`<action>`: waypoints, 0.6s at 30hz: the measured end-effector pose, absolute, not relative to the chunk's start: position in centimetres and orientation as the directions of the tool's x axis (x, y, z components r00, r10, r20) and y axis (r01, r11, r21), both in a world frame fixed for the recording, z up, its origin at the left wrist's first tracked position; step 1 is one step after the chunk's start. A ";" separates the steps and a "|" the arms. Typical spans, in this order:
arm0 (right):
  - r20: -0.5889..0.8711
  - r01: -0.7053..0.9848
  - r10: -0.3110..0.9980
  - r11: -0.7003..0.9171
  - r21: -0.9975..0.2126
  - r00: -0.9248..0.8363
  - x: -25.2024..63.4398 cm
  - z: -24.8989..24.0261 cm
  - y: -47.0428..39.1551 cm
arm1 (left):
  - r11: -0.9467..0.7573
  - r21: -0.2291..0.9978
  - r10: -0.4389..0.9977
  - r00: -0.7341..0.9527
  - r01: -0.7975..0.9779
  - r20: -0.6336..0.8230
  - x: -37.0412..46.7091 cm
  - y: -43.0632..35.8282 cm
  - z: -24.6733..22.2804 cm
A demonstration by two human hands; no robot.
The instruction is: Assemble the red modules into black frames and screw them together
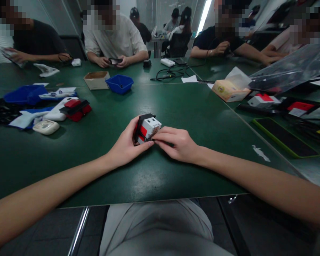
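My left hand [128, 144] is closed around a small boxy device [151, 124] with white, red and black parts, held tilted just above the green table [160, 181]. Two small dark square openings show on its white face. The fingers of my right hand [177, 141] are pinched together at the lower right edge of the device, close to my left thumb. A small dark bit shows between the thumb and those fingertips, too small to name. My left fingers are mostly hidden behind the device.
At left lie a blue bin [26, 94], a red and black part [76, 109] and a white rounded case [46, 127]. Farther back stand a cardboard box [96, 80] and a blue tray [120, 84]. A tissue pack [224, 90] and green-edged black panel [285, 137] lie right. Several people sit opposite.
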State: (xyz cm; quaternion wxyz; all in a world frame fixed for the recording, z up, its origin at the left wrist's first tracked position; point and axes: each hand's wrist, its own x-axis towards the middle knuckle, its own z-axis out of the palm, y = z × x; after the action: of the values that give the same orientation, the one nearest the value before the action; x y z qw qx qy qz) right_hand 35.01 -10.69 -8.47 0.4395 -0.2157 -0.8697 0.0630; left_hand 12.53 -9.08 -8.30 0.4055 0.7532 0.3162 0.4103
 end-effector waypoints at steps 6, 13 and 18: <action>0.715 0.310 0.421 0.905 -0.291 -0.558 35.2 -8.3 -10.7 | -0.489 0.858 0.795 0.484 0.156 0.365 12.3 -9.1 -8.3; 0.723 0.302 0.407 0.911 -0.280 -0.558 35.3 -8.2 -10.8 | -0.498 0.849 0.795 0.483 0.175 0.366 12.2 -9.0 -8.4; 0.724 0.318 0.433 0.899 -0.302 -0.536 35.1 -8.3 -10.8 | -0.479 0.863 0.803 0.476 0.159 0.358 12.4 -9.1 -8.2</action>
State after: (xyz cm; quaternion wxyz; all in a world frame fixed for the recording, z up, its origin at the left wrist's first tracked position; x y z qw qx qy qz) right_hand 35.11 -10.81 -8.28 0.4307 -0.2150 -0.8740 0.0667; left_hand 12.38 -9.08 -8.19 0.4000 0.7601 0.3167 0.4024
